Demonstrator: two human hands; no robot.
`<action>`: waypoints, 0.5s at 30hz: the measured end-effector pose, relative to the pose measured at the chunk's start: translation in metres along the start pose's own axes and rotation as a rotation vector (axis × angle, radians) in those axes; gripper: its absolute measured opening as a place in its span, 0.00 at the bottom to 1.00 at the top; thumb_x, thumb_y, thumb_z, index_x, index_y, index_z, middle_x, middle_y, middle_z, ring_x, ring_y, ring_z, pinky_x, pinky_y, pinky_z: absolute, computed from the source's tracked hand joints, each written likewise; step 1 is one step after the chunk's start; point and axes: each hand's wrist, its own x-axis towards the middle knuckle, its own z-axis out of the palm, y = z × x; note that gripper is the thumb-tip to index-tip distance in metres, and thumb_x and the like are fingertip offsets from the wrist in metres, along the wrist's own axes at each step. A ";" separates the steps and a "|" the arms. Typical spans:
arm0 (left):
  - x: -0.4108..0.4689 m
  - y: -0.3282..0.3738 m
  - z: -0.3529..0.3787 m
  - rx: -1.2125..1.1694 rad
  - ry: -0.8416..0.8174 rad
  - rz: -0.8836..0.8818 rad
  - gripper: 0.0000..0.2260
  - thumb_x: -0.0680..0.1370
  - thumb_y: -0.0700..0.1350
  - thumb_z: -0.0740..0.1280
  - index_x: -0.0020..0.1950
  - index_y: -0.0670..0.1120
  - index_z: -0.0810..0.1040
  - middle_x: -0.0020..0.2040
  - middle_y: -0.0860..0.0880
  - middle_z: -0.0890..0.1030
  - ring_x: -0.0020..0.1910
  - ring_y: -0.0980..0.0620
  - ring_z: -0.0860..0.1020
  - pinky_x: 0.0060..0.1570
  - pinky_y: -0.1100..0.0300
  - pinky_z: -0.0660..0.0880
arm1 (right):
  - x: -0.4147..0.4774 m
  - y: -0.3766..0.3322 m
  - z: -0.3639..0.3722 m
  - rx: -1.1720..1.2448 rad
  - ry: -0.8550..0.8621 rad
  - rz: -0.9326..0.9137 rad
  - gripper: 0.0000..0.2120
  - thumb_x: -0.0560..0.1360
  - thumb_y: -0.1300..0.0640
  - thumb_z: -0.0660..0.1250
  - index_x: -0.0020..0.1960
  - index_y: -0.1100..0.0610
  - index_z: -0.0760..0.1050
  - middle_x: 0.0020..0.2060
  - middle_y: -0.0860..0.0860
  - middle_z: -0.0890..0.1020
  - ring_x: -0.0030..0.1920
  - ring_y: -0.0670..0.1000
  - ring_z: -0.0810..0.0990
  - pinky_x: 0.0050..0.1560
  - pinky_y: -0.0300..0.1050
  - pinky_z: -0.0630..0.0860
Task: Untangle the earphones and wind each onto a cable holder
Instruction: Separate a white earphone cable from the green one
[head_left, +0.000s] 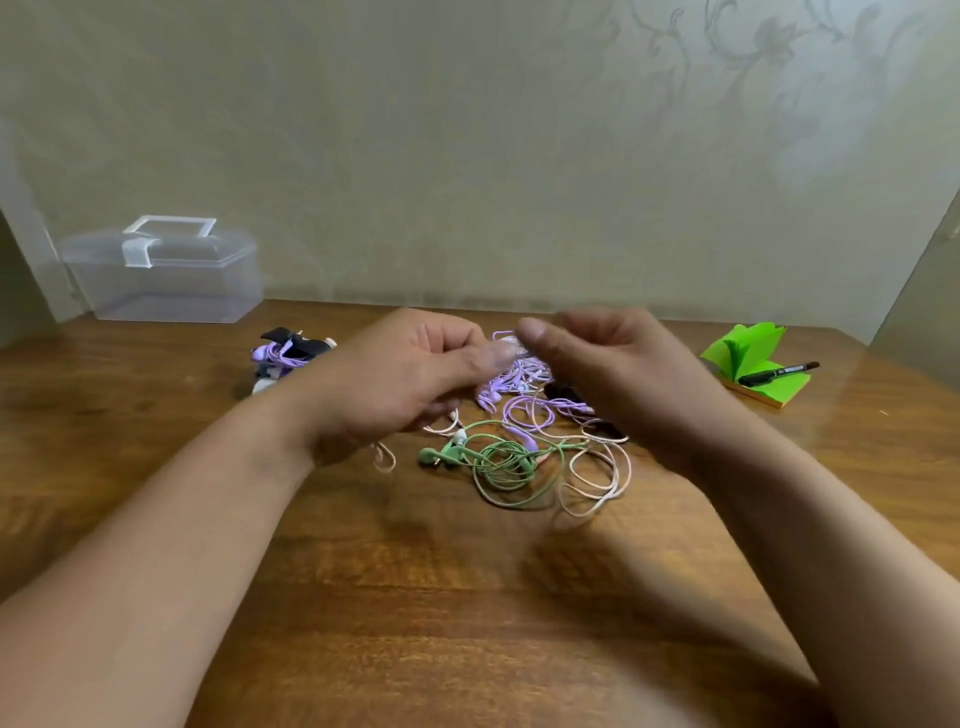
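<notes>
Earphones (519, 447) in three colours are seen tangled together on the wooden table (467, 597), directly beneath and just in front of the fingertips of both hands. The purple earphones (506, 384) are heaped closest under the thumbs. The green earphones (501, 460) are coiled nearer the wrists, and the pink earphones (592, 488) are looped below the heel of the right hand.

The left hand (410, 374) is held above the heap with its fingers curled inward, and a pale stretch of the purple earphones is pinched between its thumb and forefinger. The right hand (613, 374) is raised opposite, fingers bent, its thumb tip brought up to the same spot. Whether anything is truly gripped there cannot be told, as that hand is blurred.

Beyond the left knuckles, a black-and-white cable holder (291, 351) is lying with a purple cable wound on it. Farther off on that side, a clear plastic box (166, 280) (lid closed, handle up) is set against the wall. Out past the right hand's fingers, a green notepad (748, 353) is placed with a black marker (779, 370) laid on it.
</notes>
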 end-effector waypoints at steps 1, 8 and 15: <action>-0.001 0.001 -0.005 -0.067 0.010 -0.018 0.15 0.79 0.53 0.67 0.36 0.46 0.74 0.26 0.48 0.62 0.24 0.55 0.57 0.23 0.65 0.56 | 0.003 0.004 -0.004 0.039 0.089 0.028 0.19 0.80 0.42 0.70 0.34 0.51 0.80 0.25 0.49 0.70 0.27 0.46 0.67 0.31 0.41 0.64; 0.000 0.001 -0.010 -0.125 0.046 0.042 0.12 0.79 0.52 0.69 0.40 0.45 0.81 0.26 0.50 0.61 0.25 0.55 0.57 0.25 0.62 0.52 | 0.003 0.012 -0.006 -0.220 0.105 0.056 0.11 0.80 0.52 0.63 0.46 0.49 0.84 0.38 0.51 0.86 0.37 0.49 0.82 0.43 0.48 0.76; 0.000 0.001 0.012 0.114 -0.009 0.142 0.11 0.84 0.39 0.63 0.50 0.34 0.82 0.34 0.54 0.82 0.33 0.61 0.77 0.36 0.70 0.71 | -0.013 -0.011 0.022 -0.021 -0.107 -0.072 0.23 0.86 0.40 0.56 0.57 0.57 0.78 0.39 0.49 0.83 0.39 0.49 0.82 0.43 0.51 0.78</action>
